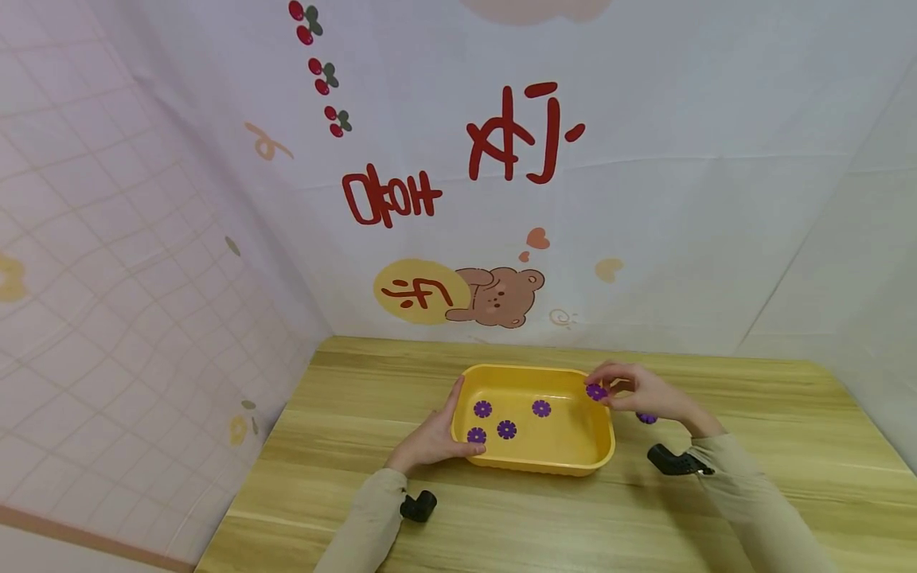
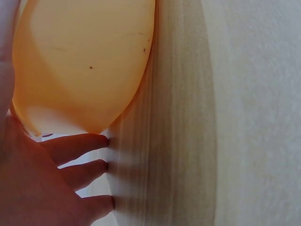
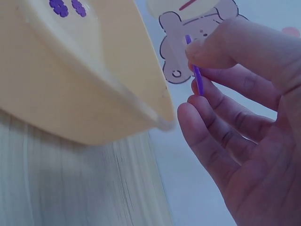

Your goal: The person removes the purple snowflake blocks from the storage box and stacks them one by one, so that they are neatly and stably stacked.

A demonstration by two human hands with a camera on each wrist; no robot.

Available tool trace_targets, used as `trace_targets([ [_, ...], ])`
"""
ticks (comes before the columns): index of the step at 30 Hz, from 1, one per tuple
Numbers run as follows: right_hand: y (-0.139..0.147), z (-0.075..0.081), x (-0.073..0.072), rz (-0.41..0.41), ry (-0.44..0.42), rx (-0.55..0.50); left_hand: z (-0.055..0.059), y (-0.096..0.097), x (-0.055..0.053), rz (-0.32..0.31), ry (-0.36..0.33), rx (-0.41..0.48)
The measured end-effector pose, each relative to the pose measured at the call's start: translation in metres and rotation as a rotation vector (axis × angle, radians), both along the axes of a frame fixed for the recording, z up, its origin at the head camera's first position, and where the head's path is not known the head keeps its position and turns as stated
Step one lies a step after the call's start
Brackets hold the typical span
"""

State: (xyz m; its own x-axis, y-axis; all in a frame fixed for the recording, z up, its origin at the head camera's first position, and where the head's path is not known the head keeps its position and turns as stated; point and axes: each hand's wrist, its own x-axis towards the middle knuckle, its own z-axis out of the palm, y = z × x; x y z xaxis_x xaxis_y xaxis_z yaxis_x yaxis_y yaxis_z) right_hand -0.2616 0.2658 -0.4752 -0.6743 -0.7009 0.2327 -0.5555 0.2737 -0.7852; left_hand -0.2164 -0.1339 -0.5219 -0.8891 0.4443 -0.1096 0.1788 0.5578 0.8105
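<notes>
A yellow plastic basin (image 1: 530, 465) stands on the wooden table with several purple snowflake-shaped building discs (image 1: 506, 430) lying flat on its floor. My left hand (image 1: 435, 436) rests against the basin's left end, thumb over the front rim; in the left wrist view its other fingers (image 2: 77, 149) are straight and spread beside the basin wall. Above the right rear corner my right hand (image 1: 641, 390) pinches one purple snowflake disc (image 3: 198, 80) between thumb and fingertips, seen edge-on in the right wrist view. Another purple disc (image 1: 647, 417) lies beneath the right hand, partly hidden by it.
The wooden table (image 1: 344, 398) extends to both sides of the basin. Behind it hangs a white cloth backdrop (image 1: 680, 239) printed with a bear, hearts and red lettering. A black wrist mount (image 1: 673, 460) sticks out from the right sleeve, another (image 1: 419, 506) from the left.
</notes>
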Motion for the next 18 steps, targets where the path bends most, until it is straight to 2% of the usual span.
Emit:
trace_targets([
  [7, 0.013, 0.000, 0.005, -0.033, 0.005, -0.019, -0.002, 0.000, 0.000, -0.004, 0.005, 0.008],
  [18, 0.039, -0.014, 0.008, -0.076, 0.036, -0.041, -0.003, 0.001, 0.001, 0.005, 0.009, -0.002],
])
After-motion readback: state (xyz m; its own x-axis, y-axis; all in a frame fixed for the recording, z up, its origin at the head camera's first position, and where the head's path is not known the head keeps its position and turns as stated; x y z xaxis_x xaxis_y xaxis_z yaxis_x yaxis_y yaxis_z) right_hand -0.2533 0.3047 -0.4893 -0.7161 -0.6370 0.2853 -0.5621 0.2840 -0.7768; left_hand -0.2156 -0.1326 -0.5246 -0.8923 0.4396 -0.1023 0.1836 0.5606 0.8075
